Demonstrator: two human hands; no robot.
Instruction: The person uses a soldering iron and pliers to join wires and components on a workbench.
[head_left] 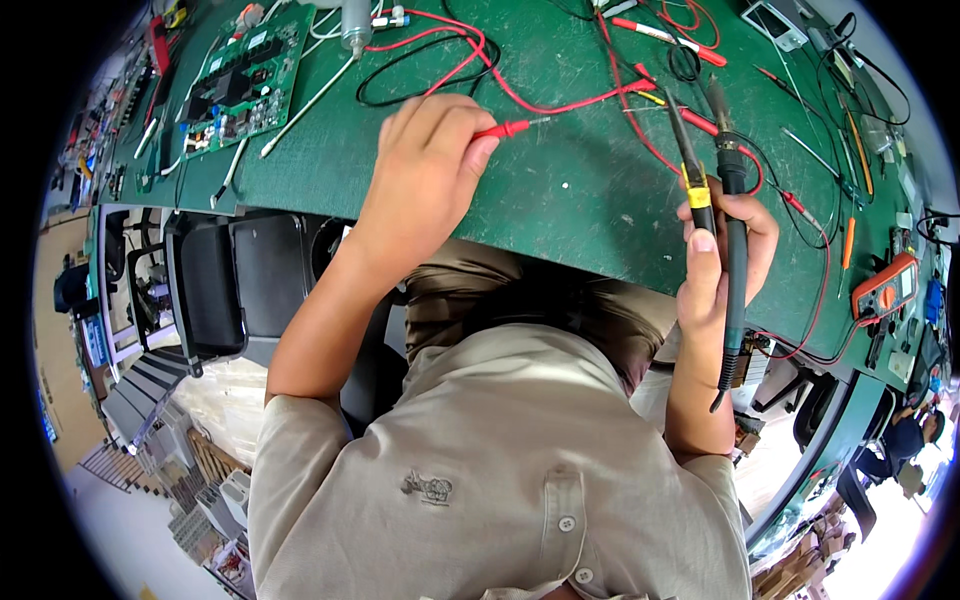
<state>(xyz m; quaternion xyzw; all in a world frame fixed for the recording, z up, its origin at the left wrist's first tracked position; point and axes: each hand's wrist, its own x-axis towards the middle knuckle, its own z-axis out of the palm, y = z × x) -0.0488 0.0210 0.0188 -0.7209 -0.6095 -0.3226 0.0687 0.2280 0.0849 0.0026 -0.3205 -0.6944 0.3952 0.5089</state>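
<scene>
My left hand [426,180] is closed on a red test probe [501,130], whose thin metal tip points right over the green bench [545,195]. My right hand [727,260] is closed around two upright tools side by side: a dark soldering iron [735,260] with its cord hanging down, and a slim black-and-yellow tool [698,195], which looks like tweezers, with its point upward. Red and black leads [540,105] lie looped beyond both hands, and more red-handled probes lie behind my right hand.
A green circuit board [240,85] and a silver cylinder [356,20] lie at the upper left. An orange multimeter [885,290], screwdrivers [848,243] and cables line the right side. A black chair [200,285] stands left below the bench. Another person [890,450] is at the far right.
</scene>
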